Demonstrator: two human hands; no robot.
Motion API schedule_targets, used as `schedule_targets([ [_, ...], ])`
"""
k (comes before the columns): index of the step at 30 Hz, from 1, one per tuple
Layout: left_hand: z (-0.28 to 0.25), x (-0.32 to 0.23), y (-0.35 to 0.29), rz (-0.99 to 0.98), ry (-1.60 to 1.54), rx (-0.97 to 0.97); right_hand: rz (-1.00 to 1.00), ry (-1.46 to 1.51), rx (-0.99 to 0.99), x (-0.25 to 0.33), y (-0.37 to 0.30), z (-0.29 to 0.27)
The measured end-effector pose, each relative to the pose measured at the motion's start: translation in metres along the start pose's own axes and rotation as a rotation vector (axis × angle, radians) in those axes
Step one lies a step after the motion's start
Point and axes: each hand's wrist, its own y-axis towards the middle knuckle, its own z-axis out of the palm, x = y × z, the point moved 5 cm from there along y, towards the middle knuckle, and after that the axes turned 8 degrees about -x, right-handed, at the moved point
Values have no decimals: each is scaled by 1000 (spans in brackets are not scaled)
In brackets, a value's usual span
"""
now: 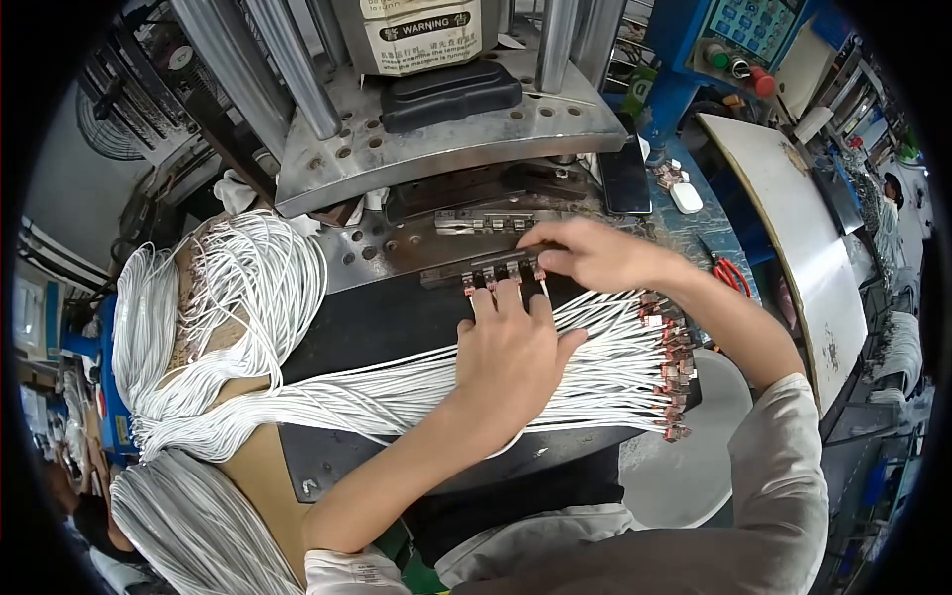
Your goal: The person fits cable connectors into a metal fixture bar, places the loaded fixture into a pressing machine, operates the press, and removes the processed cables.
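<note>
My left hand [508,352] reaches up over the black work surface with its fingers spread. Its fingertips rest on small red-and-dark cable connectors [508,274] seated in a row along a slim metal bar [446,274]. White cables run from these connectors under the palm. At the bar's right end, my right hand [603,256] has thumb and forefinger closed on its edge; its other fingers are curled. Just beyond lies a second metal strip with slots [476,224]. Below and right of my left hand spreads a bundle of white cables [397,392] with connector ends [676,372].
A press plate [446,149] on steel columns overhangs the bar. Coiled white cables [268,278] and grey cables [198,521] lie at left. On the right are a phone [627,178], red-handled pliers [732,276], a control panel [749,45], a white board [793,228] and a round stool seat [714,466].
</note>
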Motion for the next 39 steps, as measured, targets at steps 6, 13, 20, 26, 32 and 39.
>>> schedule_targets([
  [6, 1, 29, 34, 125, 50, -155, -85, -91, -346, -21, 83, -27],
  [13, 16, 97, 91, 155, 167, -394, -352, -27, -582, -82, 136, -50],
  [20, 14, 112, 96, 104, 124, -431, -267, 785, -554, -122, 154, -54],
  [26, 20, 122, 100, 132, 133, -444, -218, 368, -620, -104, 145, -60],
  [32, 16, 126, 98, 88, 95, -397, -191, -388, -641, -36, 118, -30],
  [39, -13, 126, 66, 56, 268, -511, -388, -374, -643, 23, 84, 7],
])
